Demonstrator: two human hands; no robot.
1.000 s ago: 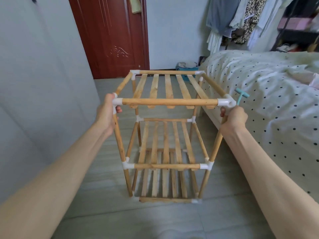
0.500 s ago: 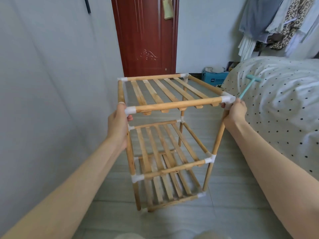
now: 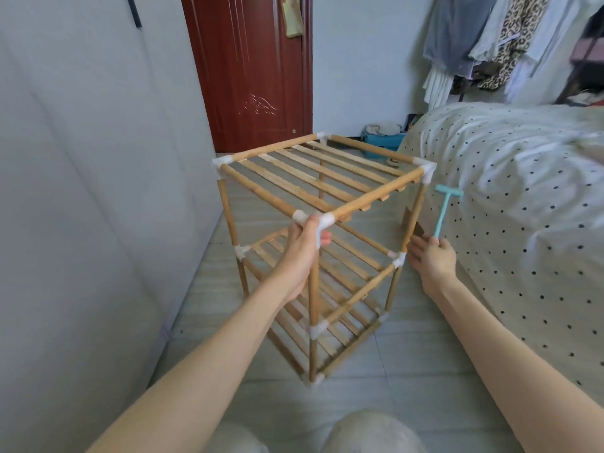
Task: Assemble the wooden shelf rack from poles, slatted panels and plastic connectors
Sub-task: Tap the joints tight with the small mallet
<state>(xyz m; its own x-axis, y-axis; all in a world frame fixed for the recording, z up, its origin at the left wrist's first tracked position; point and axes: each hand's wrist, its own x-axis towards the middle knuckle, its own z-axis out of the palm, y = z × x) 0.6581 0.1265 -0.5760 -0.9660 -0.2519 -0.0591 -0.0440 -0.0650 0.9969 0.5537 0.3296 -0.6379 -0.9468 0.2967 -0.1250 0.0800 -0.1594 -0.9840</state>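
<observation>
The rack (image 3: 313, 256) stands upright on the floor (image 3: 408, 371), between the wall (image 3: 81, 191) and the bed (image 3: 506, 207), turned so one corner faces the camera. It has three slatted tiers, poles and white connectors at every joint. The left hand (image 3: 302, 253) grips the near top connector (image 3: 318, 223), fingers curled round the joint and the top of the pole beneath it. The right hand (image 3: 431, 258) is just beside the right-hand pole, near the middle tier's connector (image 3: 398, 260); its lower fingers are curled round the handle of a small teal mallet (image 3: 443, 210) that points up, while its upper fingers reach toward the pole. Whether they touch it I cannot tell. A red door (image 3: 255, 70) is behind, and clothes (image 3: 490, 37) hang past the bed.
</observation>
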